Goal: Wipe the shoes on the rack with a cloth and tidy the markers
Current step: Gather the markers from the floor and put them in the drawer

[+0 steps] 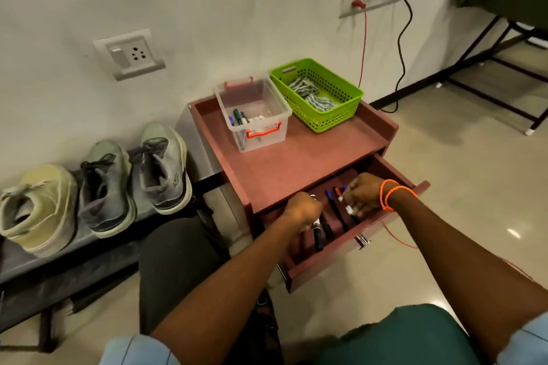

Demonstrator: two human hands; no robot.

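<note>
Both hands clutch markers in the drawer; overfull fists could spill some beneath, onto the floor.

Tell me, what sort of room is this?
Probably a home or office room by an entrance: shoes stand on a low rack along the wall, and beside it a small cabinet has its drawer open, with markers inside.

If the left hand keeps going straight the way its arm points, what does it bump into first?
Probably the inside of the open drawer. The left hand, gripping markers, points up and right into it, under the red table top. Beyond lie more markers and the right hand, though depth is hard to judge.
</note>
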